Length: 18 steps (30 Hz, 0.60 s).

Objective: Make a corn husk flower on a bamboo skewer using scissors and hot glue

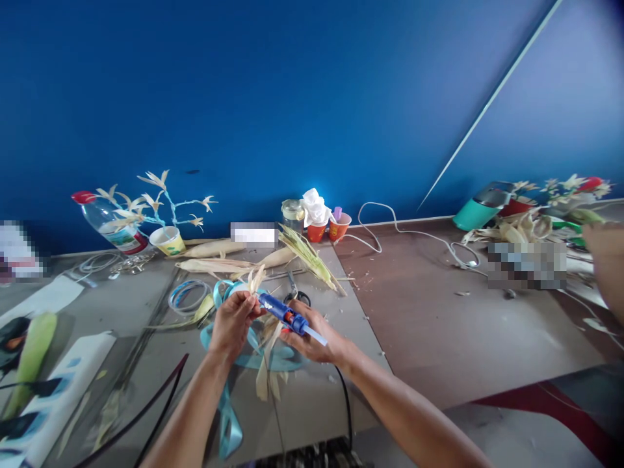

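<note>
My right hand (312, 333) is closed round a blue hot glue gun (281, 310), with a white glue stick (315, 335) poking out of its back end. The gun's tip points left toward my left hand (237, 322), whose fingers pinch a small pale corn-husk flower (255, 279). Tip and flower base are very close; whether they touch I cannot tell. Light-blue ribbon (230, 422) lies looped beneath and around both hands. Just behind my right hand are scissors (297, 296), partly hidden. Dry husk strips (263, 374) lie below the gun.
At the back left, husk flowers on blue stems stand in a yellow cup (167, 240) beside a plastic bottle (117, 224). Red paper cups (340, 227) and corn husks (309, 257) sit further back. A power strip (73, 390) is at left; a white cable (424, 235) runs right. Another person's hand (607, 260) shows at right.
</note>
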Tool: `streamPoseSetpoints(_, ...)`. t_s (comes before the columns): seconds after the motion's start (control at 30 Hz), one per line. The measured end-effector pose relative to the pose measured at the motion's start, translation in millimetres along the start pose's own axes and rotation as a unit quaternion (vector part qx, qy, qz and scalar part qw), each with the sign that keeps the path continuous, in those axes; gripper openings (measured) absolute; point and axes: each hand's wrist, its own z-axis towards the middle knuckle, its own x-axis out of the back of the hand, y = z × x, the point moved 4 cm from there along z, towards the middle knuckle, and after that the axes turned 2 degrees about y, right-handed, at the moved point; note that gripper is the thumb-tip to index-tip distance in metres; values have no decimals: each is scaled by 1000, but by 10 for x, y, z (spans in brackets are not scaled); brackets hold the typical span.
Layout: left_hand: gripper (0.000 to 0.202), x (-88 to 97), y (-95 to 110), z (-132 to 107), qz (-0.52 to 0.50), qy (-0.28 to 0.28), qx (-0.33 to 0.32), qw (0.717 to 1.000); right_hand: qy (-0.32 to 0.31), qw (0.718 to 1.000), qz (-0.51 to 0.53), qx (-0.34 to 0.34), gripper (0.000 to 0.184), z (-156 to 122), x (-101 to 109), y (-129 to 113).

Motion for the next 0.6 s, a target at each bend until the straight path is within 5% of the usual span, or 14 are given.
streamPoseSetpoints(0.6,34,-19,42,-24,-7,0,2,1000,-13,1000,-4,-20,27,-19,-3,14)
